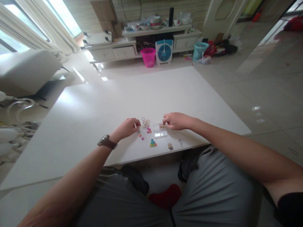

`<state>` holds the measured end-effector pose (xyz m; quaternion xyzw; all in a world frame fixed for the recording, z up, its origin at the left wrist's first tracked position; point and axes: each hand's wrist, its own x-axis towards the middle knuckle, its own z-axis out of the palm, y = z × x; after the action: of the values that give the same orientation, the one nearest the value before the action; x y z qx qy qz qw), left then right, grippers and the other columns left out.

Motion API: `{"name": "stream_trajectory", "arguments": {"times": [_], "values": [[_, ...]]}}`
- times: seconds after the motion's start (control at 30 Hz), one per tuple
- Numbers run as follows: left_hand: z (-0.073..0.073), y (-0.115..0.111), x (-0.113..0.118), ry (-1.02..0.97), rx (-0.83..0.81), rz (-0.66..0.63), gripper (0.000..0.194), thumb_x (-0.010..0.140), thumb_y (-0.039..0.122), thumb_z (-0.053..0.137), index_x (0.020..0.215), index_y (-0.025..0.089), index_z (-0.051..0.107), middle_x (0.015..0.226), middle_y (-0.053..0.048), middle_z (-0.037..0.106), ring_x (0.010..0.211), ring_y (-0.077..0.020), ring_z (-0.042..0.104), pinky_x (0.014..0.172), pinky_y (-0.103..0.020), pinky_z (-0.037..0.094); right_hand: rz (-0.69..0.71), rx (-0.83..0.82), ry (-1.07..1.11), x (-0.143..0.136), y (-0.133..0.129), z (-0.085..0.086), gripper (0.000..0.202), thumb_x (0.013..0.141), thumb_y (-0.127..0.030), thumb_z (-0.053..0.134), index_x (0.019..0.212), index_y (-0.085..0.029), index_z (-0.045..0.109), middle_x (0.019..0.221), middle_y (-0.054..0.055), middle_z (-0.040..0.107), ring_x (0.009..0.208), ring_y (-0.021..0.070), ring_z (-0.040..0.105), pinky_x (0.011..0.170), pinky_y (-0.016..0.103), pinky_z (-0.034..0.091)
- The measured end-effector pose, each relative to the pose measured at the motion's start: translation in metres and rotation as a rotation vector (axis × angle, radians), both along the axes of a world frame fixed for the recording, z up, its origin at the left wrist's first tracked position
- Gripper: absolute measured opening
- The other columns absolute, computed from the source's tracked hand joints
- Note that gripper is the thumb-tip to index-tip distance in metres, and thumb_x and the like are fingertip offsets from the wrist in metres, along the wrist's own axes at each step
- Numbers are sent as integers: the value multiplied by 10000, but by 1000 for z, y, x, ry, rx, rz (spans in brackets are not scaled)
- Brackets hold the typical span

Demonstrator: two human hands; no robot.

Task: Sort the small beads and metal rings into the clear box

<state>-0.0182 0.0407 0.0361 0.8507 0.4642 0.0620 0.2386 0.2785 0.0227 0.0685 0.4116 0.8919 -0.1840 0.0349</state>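
My left hand rests at the left side of a loose pile of rings, its thumb and fingers curled together. Whatever its fingertips may hold is too small to make out. Over the upper right part of a clear divided plastic box is my right hand, fingers pinched; anything between them is hidden. A few rings lie in the box's upper right compartment. Pink and orange flower-shaped pieces are scattered beside the rings. Nearer me lies a cluster of green, blue and orange pieces.
A small yellow and blue figure piece and a pale flat piece lie near the front edge of the white table. Beyond the table stand a pink basket, a blue fan and a cabinet.
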Motion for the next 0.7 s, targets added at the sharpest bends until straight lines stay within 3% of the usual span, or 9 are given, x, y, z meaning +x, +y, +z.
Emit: {"name": "stream_trajectory", "arguments": {"times": [0.47,0.7], "values": [[-5,0,2,-61,-62,-100,250,815,202,541,1030,218,668,985,-48,629,752,-143,602,710,-276,496,15,-33,64,0,-1,0,243,814,-133,548,960,-162,740,947,65,681,755,146,575,668,245,361],[-6,1,0,-18,-85,-96,211,808,231,553,955,213,703,980,-52,638,762,-156,611,726,-290,500,21,-47,64,0,-1,-4,256,800,-112,547,953,-179,742,945,55,683,770,148,581,664,239,360]]}}
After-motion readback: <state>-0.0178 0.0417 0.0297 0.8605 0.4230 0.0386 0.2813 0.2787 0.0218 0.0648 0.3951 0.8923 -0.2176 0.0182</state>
